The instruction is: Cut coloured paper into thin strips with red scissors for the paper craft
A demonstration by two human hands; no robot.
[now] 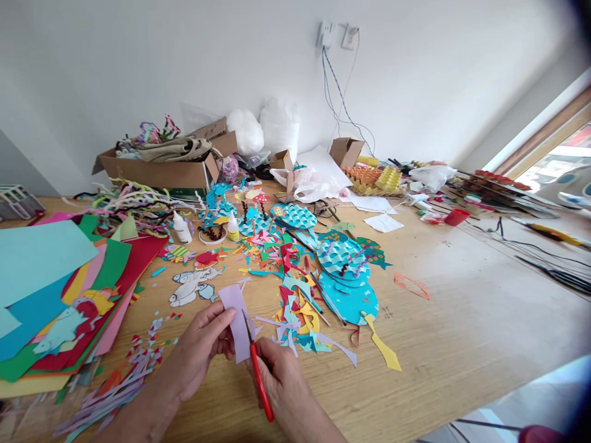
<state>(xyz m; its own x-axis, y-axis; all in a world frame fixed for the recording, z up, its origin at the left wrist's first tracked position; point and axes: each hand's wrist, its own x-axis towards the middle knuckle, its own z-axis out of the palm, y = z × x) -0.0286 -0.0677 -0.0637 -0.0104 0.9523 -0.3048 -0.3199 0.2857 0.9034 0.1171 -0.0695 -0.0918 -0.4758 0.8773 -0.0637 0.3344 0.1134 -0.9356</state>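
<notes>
Between thumb and fingers, my left hand (pixel 205 335) pinches a strip of light purple paper (pixel 234 326), held up over the table. My right hand (pixel 277 369) grips a pair of scissors (pixel 260 384) with red handles. The dark scissor tip lies against the face of the purple paper; I cannot tell how far the blades are apart. Just beyond my left hand lie fish cut-outs (pixel 189 289) with drawn outlines. Paper scraps (pixel 295 301) in red, yellow, blue and purple are piled to the right of the purple paper.
Coloured paper sheets (pixel 41 258) are stacked at the left, with thin paper strips (pixel 115 391) nearby. White glue bottles (pixel 181 227) stand mid-table. Blue wave-patterned paper discs (pixel 344 261) lie right of centre. Along the wall are a cardboard box (pixel 152 172) and egg trays (pixel 388 179).
</notes>
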